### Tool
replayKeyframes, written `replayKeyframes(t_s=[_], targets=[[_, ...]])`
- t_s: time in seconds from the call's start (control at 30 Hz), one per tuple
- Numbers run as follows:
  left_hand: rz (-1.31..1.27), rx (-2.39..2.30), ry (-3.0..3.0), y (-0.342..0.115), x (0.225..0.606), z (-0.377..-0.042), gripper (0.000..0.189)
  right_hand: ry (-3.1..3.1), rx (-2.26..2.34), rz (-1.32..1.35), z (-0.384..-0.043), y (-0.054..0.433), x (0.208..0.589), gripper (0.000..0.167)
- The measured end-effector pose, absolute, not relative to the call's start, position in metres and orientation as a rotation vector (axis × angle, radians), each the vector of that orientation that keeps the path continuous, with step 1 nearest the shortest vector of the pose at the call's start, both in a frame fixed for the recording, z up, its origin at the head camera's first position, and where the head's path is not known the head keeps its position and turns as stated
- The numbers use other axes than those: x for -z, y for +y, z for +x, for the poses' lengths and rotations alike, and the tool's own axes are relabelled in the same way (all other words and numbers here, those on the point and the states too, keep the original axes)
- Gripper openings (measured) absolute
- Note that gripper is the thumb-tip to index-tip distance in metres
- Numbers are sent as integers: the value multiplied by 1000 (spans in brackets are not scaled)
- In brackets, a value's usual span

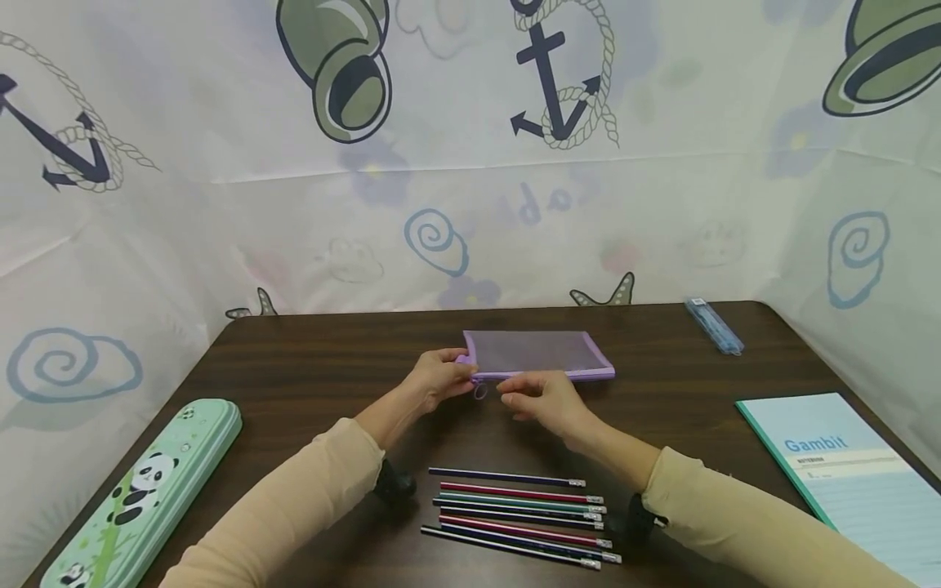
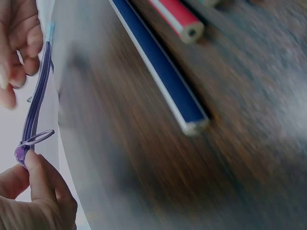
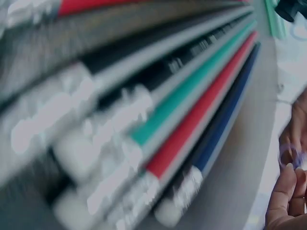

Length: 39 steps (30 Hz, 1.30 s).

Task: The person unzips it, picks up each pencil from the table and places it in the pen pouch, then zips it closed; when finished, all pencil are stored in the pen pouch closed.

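A purple-edged mesh zipper pouch [image 1: 540, 353] lies near the far side of the table. My left hand [image 1: 439, 377] pinches its left corner between thumb and fingers, beside the zipper's end. From that end hangs a ring-shaped zipper pull [image 2: 39, 138]. My right hand [image 1: 544, 402] is at the pouch's front edge, fingers loosely bent, a short way right of the ring and holding nothing. Closer in, several pencils [image 1: 522, 514] with eraser ends lie side by side, dark blue, red, green and black.
A green panda pencil case [image 1: 143, 498] lies at the left edge. On the right are a notebook [image 1: 845, 465] with a teal spine and, farther back, a slim blue packet [image 1: 715, 327]. A printed white curtain [image 1: 470, 245] encloses the table [image 1: 323, 343].
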<state>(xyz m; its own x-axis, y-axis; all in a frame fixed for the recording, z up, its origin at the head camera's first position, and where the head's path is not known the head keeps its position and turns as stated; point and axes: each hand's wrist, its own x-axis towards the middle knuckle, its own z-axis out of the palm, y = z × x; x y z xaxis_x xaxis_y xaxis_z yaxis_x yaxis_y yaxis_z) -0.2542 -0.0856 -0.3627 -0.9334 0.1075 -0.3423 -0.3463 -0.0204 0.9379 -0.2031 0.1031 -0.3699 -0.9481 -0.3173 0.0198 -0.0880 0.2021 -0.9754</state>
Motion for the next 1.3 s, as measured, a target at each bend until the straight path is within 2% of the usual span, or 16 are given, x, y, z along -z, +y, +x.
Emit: replayKeyframes(t_s=[0.47, 0.83, 1.0, 1.3], targets=[[-250, -2005, 1945, -72, 355, -248, 47, 2185, 1846, -393, -199, 87, 379, 28], [-213, -2039, 1940, -73, 367, -252, 43, 2186, 1889, -271, -196, 85, 377, 15], [-266, -2044, 1943, -70, 357, -245, 44, 2204, 1911, -235, -195, 85, 376, 13], [-269, -2058, 1959, -74, 362, -245, 44, 2281, 1943, -194, -198, 86, 374, 12]])
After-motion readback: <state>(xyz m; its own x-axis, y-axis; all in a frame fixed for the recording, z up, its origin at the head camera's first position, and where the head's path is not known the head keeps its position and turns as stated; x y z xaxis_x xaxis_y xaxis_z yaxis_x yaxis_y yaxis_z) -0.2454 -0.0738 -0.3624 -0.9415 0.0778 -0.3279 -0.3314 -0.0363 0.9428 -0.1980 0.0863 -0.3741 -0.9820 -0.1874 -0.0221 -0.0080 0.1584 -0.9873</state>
